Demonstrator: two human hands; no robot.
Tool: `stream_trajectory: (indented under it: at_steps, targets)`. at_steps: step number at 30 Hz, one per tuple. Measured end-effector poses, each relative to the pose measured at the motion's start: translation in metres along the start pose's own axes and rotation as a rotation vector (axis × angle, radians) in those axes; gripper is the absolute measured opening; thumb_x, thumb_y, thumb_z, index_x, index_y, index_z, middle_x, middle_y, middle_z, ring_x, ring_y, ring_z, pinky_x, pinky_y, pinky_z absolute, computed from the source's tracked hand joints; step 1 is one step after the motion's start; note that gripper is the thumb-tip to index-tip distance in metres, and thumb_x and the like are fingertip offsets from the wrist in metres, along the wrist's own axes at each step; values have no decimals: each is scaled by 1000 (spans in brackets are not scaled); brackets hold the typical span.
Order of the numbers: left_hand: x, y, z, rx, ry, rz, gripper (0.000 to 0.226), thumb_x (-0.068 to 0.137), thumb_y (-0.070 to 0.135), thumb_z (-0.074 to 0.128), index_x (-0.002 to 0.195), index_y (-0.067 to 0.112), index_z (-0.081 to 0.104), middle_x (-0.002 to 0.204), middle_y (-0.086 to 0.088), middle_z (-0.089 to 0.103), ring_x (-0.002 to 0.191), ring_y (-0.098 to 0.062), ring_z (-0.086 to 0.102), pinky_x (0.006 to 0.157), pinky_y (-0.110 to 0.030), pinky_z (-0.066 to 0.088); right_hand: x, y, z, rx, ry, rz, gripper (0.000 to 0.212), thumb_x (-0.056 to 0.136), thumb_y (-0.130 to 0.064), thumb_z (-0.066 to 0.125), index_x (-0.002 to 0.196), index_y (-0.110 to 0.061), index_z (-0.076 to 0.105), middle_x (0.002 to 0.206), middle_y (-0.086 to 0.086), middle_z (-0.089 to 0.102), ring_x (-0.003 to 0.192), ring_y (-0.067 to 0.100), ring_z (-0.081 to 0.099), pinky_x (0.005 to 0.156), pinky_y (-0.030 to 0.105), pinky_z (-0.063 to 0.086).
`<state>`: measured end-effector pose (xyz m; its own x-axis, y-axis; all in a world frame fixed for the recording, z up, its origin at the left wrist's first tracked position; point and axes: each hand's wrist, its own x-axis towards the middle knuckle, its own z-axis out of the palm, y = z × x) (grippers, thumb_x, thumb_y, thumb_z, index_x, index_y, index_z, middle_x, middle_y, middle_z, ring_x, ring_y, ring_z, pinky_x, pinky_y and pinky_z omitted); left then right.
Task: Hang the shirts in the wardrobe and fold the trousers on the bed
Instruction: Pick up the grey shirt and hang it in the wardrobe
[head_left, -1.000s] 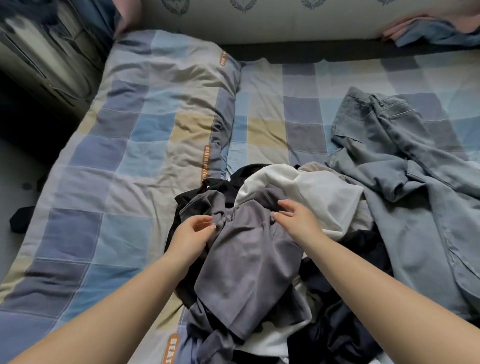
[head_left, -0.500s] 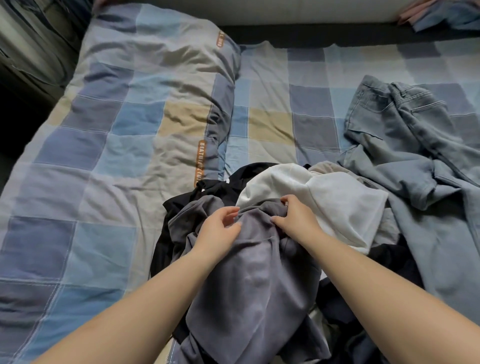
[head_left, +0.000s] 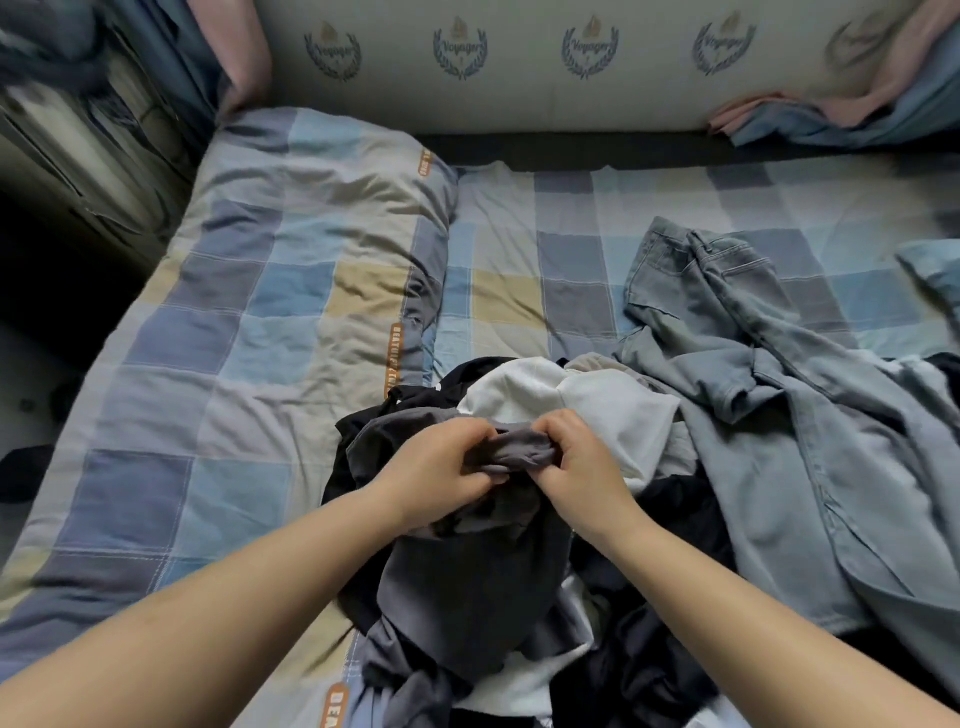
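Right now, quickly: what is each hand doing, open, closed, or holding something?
Left hand: closed, gripping the bunched edge of the grey garment.
Right hand: closed, gripping the same grey garment beside the left.

A bed covered by a blue, grey and yellow checked sheet (head_left: 519, 234) fills the view. At twelve o'clock a pale padded headboard printed with wreath emblems (head_left: 519, 78) is seen. At nine o'clock a dim grey floor (head_left: 31, 395) is visible.
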<state>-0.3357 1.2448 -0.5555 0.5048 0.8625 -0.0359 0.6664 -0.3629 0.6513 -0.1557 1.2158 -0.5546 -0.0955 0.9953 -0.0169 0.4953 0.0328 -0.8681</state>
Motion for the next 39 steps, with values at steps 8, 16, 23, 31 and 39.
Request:
stream_trajectory:
  at_steps: [8, 16, 23, 31, 39]
  targets:
    - [-43, 114, -74, 194, -43, 197, 34, 77, 48, 69, 73, 30, 40, 60, 12, 44, 58, -6, 41, 53, -23, 29, -58, -105, -108, -105, 109, -214, 24, 74, 12, 61, 70, -9, 51, 79, 5, 49, 72, 21, 47, 66, 19, 36]
    - [-60, 203, -154, 420, -185, 130, 37, 80, 50, 68, 76, 27, 39, 65, 16, 40, 68, -14, 42, 54, -24, 28, -107, -201, -225, -229, 250, -344, 35, 71, 20, 60, 70, -15, 53, 88, 8, 57, 81, 23, 56, 76, 14, 41]
    - [-65, 261, -203, 538, -56, 133, 36, 86, 49, 62, 73, 20, 45, 76, -3, 60, 78, -27, 58, 70, -38, 47, -150, -242, -327, -348, 348, -310, 28, 72, 18, 61, 71, -9, 58, 89, 9, 58, 82, 26, 57, 75, 26, 42]
    - [-66, 349, -228, 392, 448, 313, 19, 77, 27, 79, 78, 9, 75, 91, -6, 64, 78, -33, 62, 72, -40, 51, -215, -283, -398, -255, 352, -269, 32, 72, 14, 63, 73, -18, 59, 93, -1, 64, 85, 13, 60, 81, 16, 44]
    - [-61, 398, -246, 400, 366, 149, 39, 92, 49, 51, 77, 15, 59, 67, 2, 54, 73, -29, 55, 67, -34, 49, -281, -327, -421, 68, 86, -32, 21, 79, -27, 73, 78, -16, 56, 65, -6, 53, 59, 6, 51, 53, 16, 40]
